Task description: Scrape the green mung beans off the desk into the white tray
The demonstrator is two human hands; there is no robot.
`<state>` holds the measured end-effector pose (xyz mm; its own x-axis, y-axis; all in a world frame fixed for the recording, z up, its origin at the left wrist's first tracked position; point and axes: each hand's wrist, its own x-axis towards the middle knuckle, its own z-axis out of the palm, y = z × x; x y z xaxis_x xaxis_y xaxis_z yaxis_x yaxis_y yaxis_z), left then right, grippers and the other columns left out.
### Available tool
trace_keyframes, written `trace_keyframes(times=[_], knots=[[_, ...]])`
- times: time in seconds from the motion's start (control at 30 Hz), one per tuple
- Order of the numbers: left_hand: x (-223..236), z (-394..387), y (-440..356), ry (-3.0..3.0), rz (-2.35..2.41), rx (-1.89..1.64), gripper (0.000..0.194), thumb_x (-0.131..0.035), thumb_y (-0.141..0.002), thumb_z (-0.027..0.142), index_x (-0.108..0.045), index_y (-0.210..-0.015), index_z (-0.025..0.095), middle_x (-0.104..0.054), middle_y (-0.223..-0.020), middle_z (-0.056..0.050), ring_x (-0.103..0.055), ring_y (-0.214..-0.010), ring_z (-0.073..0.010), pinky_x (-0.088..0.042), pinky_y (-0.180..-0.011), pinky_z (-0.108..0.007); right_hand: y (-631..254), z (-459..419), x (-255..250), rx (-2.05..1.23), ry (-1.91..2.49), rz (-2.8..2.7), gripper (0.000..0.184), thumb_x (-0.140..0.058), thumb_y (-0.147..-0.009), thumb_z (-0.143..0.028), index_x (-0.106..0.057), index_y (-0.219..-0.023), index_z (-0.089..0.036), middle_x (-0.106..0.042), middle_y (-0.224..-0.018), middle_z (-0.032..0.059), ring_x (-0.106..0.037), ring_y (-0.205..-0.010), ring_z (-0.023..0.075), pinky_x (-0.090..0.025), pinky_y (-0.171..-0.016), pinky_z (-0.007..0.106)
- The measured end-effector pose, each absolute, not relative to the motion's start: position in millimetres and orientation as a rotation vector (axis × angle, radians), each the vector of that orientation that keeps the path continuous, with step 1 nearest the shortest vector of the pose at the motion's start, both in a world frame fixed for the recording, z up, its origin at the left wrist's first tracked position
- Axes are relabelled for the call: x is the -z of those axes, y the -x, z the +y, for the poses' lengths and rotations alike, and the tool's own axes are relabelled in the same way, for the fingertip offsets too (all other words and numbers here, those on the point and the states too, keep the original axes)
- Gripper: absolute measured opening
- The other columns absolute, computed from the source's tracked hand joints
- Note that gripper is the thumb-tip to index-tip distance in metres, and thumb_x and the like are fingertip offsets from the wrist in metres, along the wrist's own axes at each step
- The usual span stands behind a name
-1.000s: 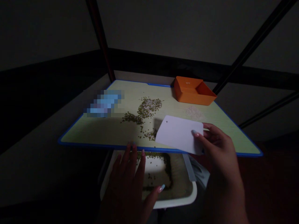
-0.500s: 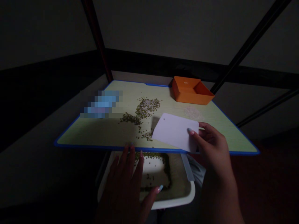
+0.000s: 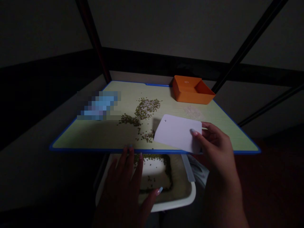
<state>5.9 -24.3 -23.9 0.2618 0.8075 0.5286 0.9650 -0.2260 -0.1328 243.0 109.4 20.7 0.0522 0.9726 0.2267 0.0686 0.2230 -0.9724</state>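
Far L on my feed, a blue item (image 3: 101, 104) lies on the table (image 3: 80, 136), pixelated, so whatever print it may carry I can't read. Tabletop's pale yellow-green w/ a blue rim.

Next, the L hand (image 3: 123, 180), in shadow: palm down, fingers spread, thumb out to the R, grasping nothing I can see. Its fingertips line up w/ the near table edge; can't tell if they touch it. Under that hand, below the edge, is the white tub (image 3: 175, 207), w/ small green beans (image 3: 156, 156) lying mostly along the inner sides of its floor.

Approx. mid-table: the main bean pile (image 3: 148, 107), mixed w/ white grains. A darker clump (image 3: 129, 119) joins it at the near L, and a loose scatter (image 3: 147, 136) sits nearer me, right by the L edge of the white card (image 3: 178, 131). Card's tilted, small hole in its upper L corner, lower edge overlapping the blue rim in view; can't tell if it touches the tabletop.

Behind the card, far R part of the table: orange box (image 3: 193, 96), open-topped, w/ a tiny pale mark on the inside back wall, too small to read. White grains (image 3: 193, 111) lie in a thin patch b/w box and card.

Last, the R hand (image 3: 217, 145), pinching the card's R end, thumb on the face, fingers behind.
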Motion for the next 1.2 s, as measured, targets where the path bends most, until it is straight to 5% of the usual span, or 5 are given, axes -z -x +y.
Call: trace_keyframes(times=[0.7,1.2], knots=[[24.3,-22.4,-4.9,2.123,-1.583,0.493,0.072,-0.056,-0.085,0.05,-0.044,-0.139,0.005,-0.042,-0.149,-0.03,-0.026,-0.149,-0.0402,-0.033,-0.11,-0.058,-235.7,111.9,-13.9,-0.991,1.097,-1.401,0.02,-0.07,-0.085,-0.035,-0.065,-0.1,-0.023,-0.073,-0.079,0.003,-0.066,-0.066,0.017,-0.047,-0.051,0.026],[24.4,-21.8,-6.5,2.1,-1.614,0.523,0.085,-0.052,-0.086,0.056,-0.035,-0.145,-0.003,-0.046,-0.149,-0.028,-0.035,-0.144,-0.0375,-0.028,-0.114,-0.05,-230.8,113.6,-13.4,-1.006,1.072,-1.386,0.02,-0.072,-0.084,-0.035,-0.066,-0.098,-0.023,-0.074,-0.079,0.0024,-0.066,-0.066,0.0165,-0.046,-0.052,0.025]])
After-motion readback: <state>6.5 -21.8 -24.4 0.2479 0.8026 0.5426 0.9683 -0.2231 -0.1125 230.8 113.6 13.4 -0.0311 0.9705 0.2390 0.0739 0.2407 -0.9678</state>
